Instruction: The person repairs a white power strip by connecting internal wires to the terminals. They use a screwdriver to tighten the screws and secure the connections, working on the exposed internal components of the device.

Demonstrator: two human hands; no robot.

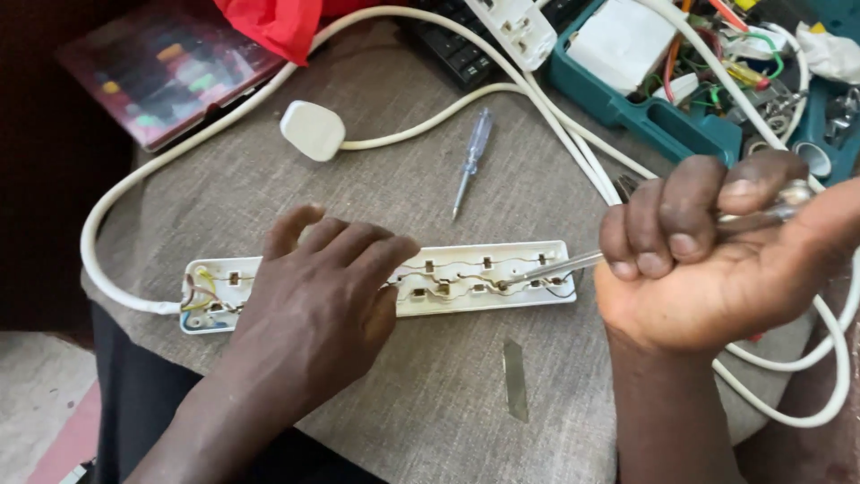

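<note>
While the left hand (313, 300) lies flat across the middle of the opened power strip (381, 285), pinning it to the grey cloth-covered counter (448, 394), the right hand (708, 269) keeps a closed grip around a screwdriver (573, 263) whose metal shaft reaches down to the strip's right end. The left hand's grip is wide, fingers spread, holding nothing but pressing on the casing. The strip lies near the front edge of the counter with its cover off, so the brass contacts and internal wires show along its length; coloured wires enter at its left end, where the white cable (116, 197) joins it. Judging from this, the opening of the casing is done and the work on the inner contacts at the right end is under way; the strip is not yet closed again. Behind the strip, a small clear-handled tester screwdriver (472, 157) lies unused, and further back to the left sits a white plug (312, 130). In front of the strip, toward its right end, lies a thin metal strip (514, 381). Well behind the strip's right end stands a teal tool case (645, 116) filled with wires and parts.
</note>
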